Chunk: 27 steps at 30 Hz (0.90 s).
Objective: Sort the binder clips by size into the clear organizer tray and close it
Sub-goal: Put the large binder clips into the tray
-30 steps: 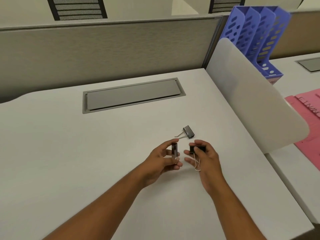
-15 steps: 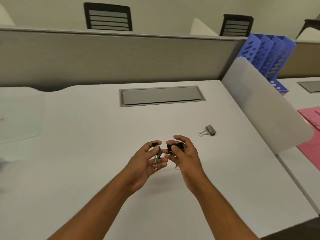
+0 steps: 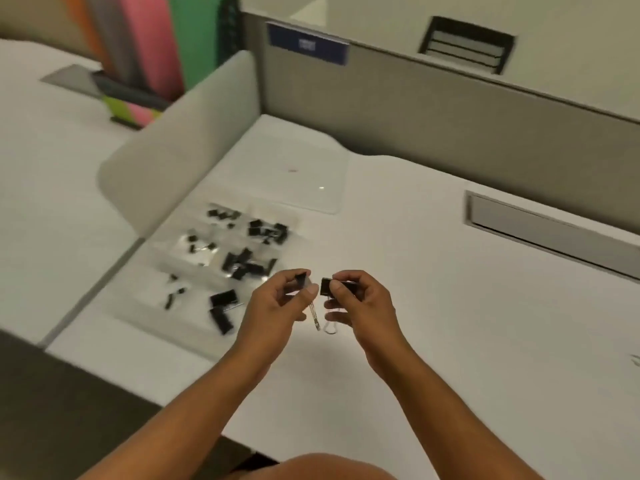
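Black clip [image 3: 329,286] pinched in my right hand [image 3: 360,306], smaller clip [image 3: 302,279] in left hand [image 3: 277,306], both hovering beside open tray [image 3: 194,320]. Risking wrong compartment: sizes looking close, view blurring.

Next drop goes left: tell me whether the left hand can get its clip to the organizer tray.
Probably yes: the left hand, holding a clip, is just right of the open organizer tray, with nothing between them.
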Tool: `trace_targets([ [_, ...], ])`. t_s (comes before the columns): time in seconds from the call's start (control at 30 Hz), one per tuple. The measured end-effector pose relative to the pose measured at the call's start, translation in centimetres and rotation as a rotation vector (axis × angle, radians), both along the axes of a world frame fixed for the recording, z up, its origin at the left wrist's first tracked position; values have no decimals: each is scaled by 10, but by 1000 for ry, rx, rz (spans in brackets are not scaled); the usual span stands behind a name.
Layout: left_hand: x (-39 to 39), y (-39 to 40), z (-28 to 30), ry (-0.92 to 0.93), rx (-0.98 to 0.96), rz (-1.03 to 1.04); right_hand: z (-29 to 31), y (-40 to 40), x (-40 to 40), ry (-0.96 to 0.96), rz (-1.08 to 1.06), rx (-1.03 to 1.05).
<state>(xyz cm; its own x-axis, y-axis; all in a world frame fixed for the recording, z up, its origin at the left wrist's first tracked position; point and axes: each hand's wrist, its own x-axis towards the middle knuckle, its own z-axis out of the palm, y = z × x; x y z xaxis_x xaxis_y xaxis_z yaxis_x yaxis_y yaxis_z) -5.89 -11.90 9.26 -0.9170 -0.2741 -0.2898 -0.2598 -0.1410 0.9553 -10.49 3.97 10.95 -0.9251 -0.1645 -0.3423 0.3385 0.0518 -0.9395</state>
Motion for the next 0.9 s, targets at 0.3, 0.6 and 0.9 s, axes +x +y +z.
trace_targets([
  [0.3, 81, -115, -11, -47, -40, 468, -21, -144, -13, 483, 525, 451],
  [0.6, 69, -129, -18, -5, -409, 362, -47, -156, -22, 772, 631, 767],
  [0.9, 15, -114, -36, -111, -1096, -102, -38, -67, -11, 587, 285, 601],
])
